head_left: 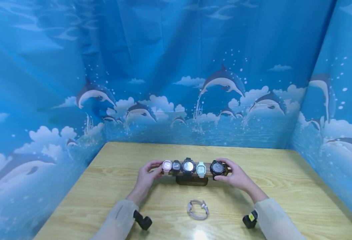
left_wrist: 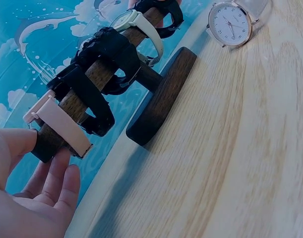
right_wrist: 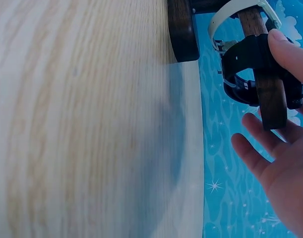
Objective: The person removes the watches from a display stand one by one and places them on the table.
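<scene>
A dark wooden watch stand [head_left: 192, 180] holds a row of several watches on its raised bar. My left hand [head_left: 147, 175] pinches the bar's left end, right beside a pink watch [head_left: 167, 165]; in the left wrist view the thumb and fingers lie around the bar's end [left_wrist: 45, 144]. At the other end, my right hand [head_left: 234, 174] grips a large black watch [head_left: 218, 167], its thumb on the strap in the right wrist view. Between them on the bar sit a small black watch [head_left: 176, 165], a bigger black watch [head_left: 188, 166] and a pale green watch [head_left: 201, 169].
A watch with a white dial and pale strap [head_left: 197, 210] lies on the wooden table [head_left: 104, 200], in front of the stand. Blue dolphin-print curtains [head_left: 164, 66] stand behind the table and at both sides. Each wrist bears a small black camera [head_left: 143, 220].
</scene>
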Demonstrator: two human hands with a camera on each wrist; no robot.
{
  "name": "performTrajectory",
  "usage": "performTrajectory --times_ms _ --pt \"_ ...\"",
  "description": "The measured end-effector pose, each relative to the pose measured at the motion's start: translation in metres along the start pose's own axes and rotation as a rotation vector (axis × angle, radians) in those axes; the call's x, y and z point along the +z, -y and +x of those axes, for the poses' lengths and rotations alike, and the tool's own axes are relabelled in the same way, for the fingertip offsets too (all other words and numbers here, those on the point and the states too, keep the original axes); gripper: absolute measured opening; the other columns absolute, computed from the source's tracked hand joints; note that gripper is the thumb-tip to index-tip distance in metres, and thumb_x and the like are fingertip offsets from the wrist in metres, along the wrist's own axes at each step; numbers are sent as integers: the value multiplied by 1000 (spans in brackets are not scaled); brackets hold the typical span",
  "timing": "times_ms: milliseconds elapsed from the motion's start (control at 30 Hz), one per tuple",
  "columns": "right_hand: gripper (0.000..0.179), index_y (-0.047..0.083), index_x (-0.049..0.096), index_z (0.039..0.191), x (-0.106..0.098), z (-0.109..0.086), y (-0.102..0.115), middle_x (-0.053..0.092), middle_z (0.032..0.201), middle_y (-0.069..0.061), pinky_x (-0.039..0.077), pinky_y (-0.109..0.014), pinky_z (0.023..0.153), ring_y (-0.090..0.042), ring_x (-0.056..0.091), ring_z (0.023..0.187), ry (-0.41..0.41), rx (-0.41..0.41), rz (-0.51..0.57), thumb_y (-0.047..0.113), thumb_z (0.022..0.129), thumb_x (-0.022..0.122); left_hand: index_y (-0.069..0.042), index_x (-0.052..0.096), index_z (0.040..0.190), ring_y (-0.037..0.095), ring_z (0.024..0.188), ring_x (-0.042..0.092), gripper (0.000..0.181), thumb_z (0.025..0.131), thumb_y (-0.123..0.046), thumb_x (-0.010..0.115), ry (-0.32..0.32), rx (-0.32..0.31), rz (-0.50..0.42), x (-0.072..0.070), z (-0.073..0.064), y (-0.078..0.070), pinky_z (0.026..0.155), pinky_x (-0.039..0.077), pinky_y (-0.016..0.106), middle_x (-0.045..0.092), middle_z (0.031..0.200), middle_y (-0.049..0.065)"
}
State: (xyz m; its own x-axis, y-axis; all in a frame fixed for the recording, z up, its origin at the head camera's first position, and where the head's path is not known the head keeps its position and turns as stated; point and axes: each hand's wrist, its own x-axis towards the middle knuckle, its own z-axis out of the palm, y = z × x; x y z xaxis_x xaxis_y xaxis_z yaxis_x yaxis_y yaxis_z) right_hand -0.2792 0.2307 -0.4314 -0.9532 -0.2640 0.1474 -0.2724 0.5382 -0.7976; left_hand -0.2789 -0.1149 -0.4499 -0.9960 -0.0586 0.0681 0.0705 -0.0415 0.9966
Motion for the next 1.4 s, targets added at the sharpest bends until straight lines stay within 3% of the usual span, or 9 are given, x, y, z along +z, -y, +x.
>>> performTrajectory --times_ms 800,1133,1400 --pt "69 11 46 131 -3 -5 -12 52 123 -14 48 -45 86 -31 54 104 -43 -42 108 28 72 80 -2 62 112 22 82 63 29 84 -3 64 -21 0 1 -1 2 5 73 56 34 61 108 15" --pt "66 10 46 130 -5 -9 -12 52 123 -15 48 -48 86 -31 55 102 -67 -55 97 25 74 79 -2 62 112 22 81 63 28 84 -4 66 -25 3 -12 0 2 4 75 56 37 61 108 15" --pt "67 8 46 131 -8 -14 -14 52 122 -15 50 -38 82 -31 56 101 -90 -37 84 26 75 78 -2 62 111 23 81 63 28 83 -2 64 -27 0 -21 1 0 4 73 56 35 61 108 15"
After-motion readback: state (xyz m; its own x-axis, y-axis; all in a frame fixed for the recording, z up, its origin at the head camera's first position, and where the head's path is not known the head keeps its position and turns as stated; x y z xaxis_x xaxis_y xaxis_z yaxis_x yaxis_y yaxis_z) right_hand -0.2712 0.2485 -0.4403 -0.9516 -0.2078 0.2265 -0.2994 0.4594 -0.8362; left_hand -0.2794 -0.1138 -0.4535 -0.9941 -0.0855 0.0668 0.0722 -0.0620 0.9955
